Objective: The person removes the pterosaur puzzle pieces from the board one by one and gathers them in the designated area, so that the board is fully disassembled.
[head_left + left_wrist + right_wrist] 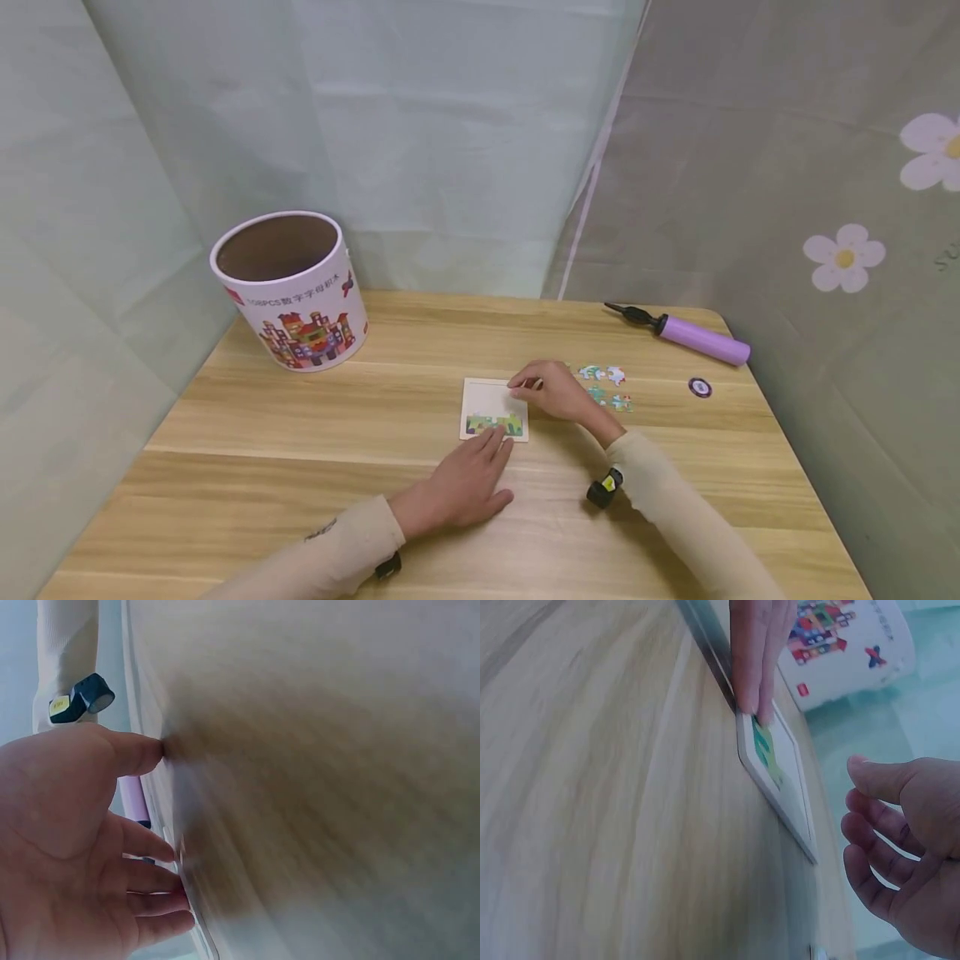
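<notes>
A small square puzzle tray (483, 397) with a pale border lies on the table, green puzzle pieces (513, 424) filling its near side. Fingers of my left hand (461, 483) rest on the tray's near edge and those pieces. In the left wrist view that hand (67, 847) has its fingers extended and its thumb apart. Above the tray's far right part hovers my right hand (555, 392). Seen from the right wrist, this hand (922, 840) has loosely bent fingers and nothing between them. Several loose puzzle pieces (616, 375) lie just right of it.
A large white printed bucket (300, 325) stands at the table's back left. A purple hand pump (701, 338) lies at the back right, with a round dark chip (700, 387) in front of it. Fabric curtains (450, 167) hang around the wooden table (300, 467).
</notes>
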{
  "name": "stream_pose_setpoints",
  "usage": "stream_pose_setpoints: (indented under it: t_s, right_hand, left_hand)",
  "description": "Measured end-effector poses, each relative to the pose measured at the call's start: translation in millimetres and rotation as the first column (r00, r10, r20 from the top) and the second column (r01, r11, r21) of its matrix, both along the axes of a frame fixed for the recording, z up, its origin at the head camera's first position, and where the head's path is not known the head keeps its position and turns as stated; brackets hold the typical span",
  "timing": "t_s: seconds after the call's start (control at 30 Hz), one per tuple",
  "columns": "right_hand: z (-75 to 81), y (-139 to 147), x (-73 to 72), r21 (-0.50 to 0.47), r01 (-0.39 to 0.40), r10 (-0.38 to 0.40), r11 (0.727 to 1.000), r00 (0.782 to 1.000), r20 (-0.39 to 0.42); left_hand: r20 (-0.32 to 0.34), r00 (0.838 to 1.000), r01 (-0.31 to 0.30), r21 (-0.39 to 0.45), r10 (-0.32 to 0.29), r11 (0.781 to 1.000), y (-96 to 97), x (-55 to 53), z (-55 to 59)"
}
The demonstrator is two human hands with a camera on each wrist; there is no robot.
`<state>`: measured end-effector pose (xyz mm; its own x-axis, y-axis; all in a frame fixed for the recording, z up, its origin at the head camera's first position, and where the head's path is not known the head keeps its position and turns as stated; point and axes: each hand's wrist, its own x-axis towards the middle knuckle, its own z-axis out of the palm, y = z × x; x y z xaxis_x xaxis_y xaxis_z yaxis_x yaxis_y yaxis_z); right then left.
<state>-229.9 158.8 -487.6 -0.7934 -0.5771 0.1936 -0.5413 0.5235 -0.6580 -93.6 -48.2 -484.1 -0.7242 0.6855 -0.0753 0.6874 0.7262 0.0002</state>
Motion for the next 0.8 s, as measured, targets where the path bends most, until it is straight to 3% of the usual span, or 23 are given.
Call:
stream_pose_setpoints:
  t_s: [0.37,0.8]
  right_hand:
    - [-1.5,-30,6.9,0.051,-0.131,0.13,0.99,0.991,0.028]
    - [-9.2,-52,8.6,0.151,-0.133,0.129,0.98,0.991,0.032]
  left_hand:
    - [0.043,0.999,-0.03,0.031,0.029,0.999,1.3,6.5,-2.0]
    - [0.045,0.999,-0.017,0.031,0.016,0.999,0.5,6.5,-2.3]
